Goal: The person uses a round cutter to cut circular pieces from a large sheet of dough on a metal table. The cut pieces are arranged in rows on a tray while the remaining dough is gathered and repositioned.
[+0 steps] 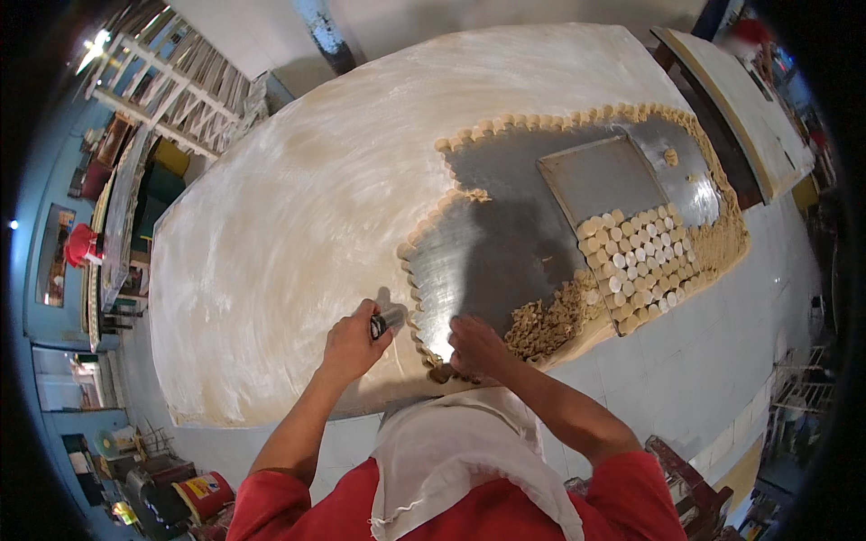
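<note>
Dough (271, 243) blankets the left of the counter (505, 225), and the left grip (350, 347) is closed around a metal cutter (394, 317), close to the scalloped edge! That cutter sits between fingers and thumb, on the right side of the left grip; whether its rim meets the dough, no telling. Good technique, judging by those scallops: cutter upright, pressure square, each cut tight against its neighbour to spare the dough. Over to the right, by the near edge, the right grip (475, 347) has curled fingers, anything inside hidden. Farther right, pale rounds (642, 257) crowd the near part of a tray (604, 176), with scraps (546, 325) heaped to their left!
</note>
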The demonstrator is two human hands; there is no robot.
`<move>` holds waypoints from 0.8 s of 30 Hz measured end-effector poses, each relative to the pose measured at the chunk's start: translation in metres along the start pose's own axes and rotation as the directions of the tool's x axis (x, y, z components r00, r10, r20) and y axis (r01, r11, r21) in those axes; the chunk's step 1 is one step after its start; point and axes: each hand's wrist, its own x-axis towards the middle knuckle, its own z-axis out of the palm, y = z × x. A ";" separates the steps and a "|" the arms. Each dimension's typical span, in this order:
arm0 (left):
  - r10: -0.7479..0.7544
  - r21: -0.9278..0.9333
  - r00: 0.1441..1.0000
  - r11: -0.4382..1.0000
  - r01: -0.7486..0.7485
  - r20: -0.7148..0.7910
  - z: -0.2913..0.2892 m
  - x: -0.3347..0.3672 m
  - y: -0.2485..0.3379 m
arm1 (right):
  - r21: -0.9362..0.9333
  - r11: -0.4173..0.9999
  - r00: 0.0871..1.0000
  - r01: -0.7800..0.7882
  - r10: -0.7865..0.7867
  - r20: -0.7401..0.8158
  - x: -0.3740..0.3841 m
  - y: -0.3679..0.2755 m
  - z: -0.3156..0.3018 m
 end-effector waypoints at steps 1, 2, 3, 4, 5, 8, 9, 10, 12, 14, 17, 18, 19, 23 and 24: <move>0.032 0.029 0.999 0.999 -0.032 0.007 0.002 0.010 0.003 | 0.054 0.998 0.999 -0.035 0.033 0.037 -0.009 0.003 -0.003; 0.056 0.065 0.998 0.996 -0.057 0.007 0.005 0.019 0.006 | 0.111 0.991 0.995 -0.071 0.063 0.080 -0.016 0.003 -0.006; 0.104 0.084 0.994 0.991 -0.106 0.023 0.007 0.027 0.008 | 0.143 0.979 0.976 -0.145 0.117 0.185 -0.019 0.003 -0.009; 0.146 0.114 0.989 0.982 -0.149 0.029 0.009 0.035 0.010 | 0.217 0.969 0.993 -0.119 0.120 0.009 -0.018 0.002 -0.011; 0.187 0.145 0.982 0.971 -0.190 0.038 0.011 0.042 0.011 | 0.268 0.955 0.982 -0.125 0.158 -0.108 -0.013 0.001 -0.012; 0.201 0.220 0.958 0.944 -0.245 0.206 0.016 0.060 0.012 | 0.367 0.924 0.908 -0.106 0.240 -0.343 0.017 -0.002 -0.013; 0.225 0.217 0.951 0.938 -0.271 0.212 0.018 0.065 0.012 | 0.409 0.909 0.878 -0.087 0.264 -0.399 0.026 -0.001 -0.013; 0.238 0.211 0.940 0.933 -0.291 0.246 0.021 0.070 0.011 | 0.377 0.921 0.889 -0.097 0.251 -0.384 0.034 0.000 -0.011; 0.254 0.186 0.928 0.932 -0.310 0.274 0.031 0.083 0.009 | 0.365 0.923 0.894 -0.120 0.261 -0.366 0.047 0.003 -0.007; 0.258 0.118 0.922 0.946 -0.302 0.288 0.045 0.092 0.007 | 0.328 0.932 0.938 -0.156 0.244 -0.248 0.055 0.006 0.001; 0.228 0.097 0.944 0.962 -0.257 0.237 0.056 0.096 -0.002 | 0.292 0.948 0.946 -0.128 0.206 -0.252 0.067 0.015 0.015; 0.186 0.096 0.957 0.973 -0.211 0.221 0.058 0.094 -0.005 | 0.294 0.949 0.935 -0.113 0.201 -0.292 0.069 0.018 0.018; 0.340 0.011 0.924 0.938 -0.347 0.174 0.059 0.091 -0.008 | 0.287 0.950 0.921 -0.123 0.217 -0.323 0.072 0.021 0.021; 0.520 -0.085 0.853 0.853 -0.515 0.044 0.053 0.071 -0.012 | 0.330 0.931 0.862 -0.155 0.291 -0.415 0.075 0.022 0.022; 0.529 -0.084 0.846 0.848 -0.524 0.070 0.048 0.066 -0.011 | 0.372 0.910 0.863 -0.185 0.331 -0.382 0.074 0.021 0.021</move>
